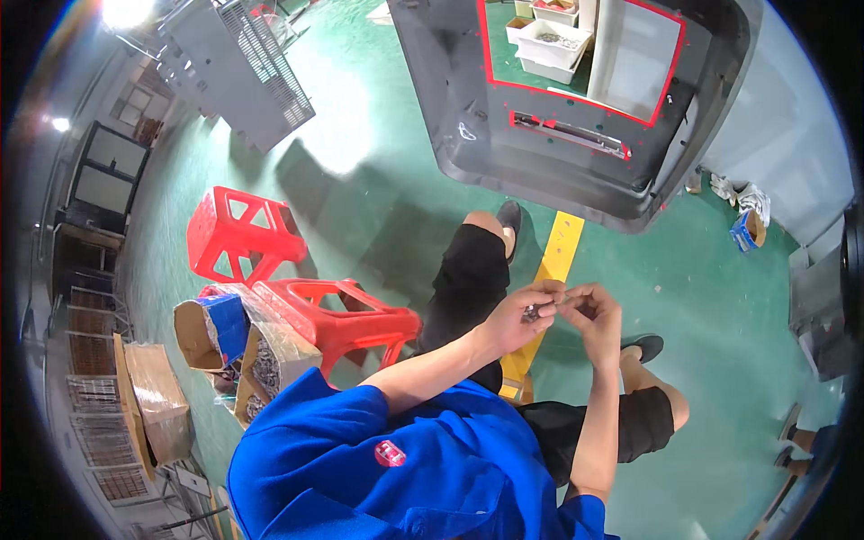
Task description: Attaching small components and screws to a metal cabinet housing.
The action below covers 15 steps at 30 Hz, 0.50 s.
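Note:
My left hand (526, 317) is curled round several small dark metal pieces (533, 313), too small to tell their kind. Its thumb and forefinger meet the fingertips of my right hand (594, 317) above my lap. The right hand is pinched closed, and what lies between its fingertips, if anything, is hidden. Beyond both hands is a large dark grey casing (558, 193) with a red-edged opening. Below that opening runs a narrow slot (571, 135), also edged in red, with a metal strip in it.
Two red plastic stools (337, 310) are on my left. Beside them, a blue cardboard box (225, 328) sits by an open carton (279, 360) of small metal parts. White bins (549, 49) show through the casing's opening. A yellow stripe (560, 247) crosses the green floor (711, 333).

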Motion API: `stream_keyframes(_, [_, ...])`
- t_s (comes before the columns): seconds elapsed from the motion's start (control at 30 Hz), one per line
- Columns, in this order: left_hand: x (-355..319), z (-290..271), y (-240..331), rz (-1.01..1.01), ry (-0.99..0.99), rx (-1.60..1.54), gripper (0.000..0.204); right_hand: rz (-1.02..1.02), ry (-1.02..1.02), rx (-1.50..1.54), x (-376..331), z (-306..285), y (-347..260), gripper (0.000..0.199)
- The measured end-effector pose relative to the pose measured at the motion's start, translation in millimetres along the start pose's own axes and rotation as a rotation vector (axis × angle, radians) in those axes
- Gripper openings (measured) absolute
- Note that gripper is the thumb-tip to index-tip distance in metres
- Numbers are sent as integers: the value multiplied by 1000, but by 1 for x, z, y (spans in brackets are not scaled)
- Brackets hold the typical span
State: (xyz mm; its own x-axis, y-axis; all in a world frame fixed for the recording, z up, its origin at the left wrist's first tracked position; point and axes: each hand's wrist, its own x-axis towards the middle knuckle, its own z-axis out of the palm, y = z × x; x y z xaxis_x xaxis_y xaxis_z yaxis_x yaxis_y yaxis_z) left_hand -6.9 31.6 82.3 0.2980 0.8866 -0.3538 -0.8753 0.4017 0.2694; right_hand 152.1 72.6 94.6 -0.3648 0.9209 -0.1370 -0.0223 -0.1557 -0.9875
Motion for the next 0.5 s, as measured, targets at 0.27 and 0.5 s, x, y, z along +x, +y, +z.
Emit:
stream_keyframes(0.27, [-9, -15, 4, 35, 71, 118, 21, -173, 44, -405, 8, 41, -28, 16])
stream_keyframes(0.5, [-73, -7, 71, 155, -31, 47, 37, -332, -91, -374, 27, 66, -43, 9])
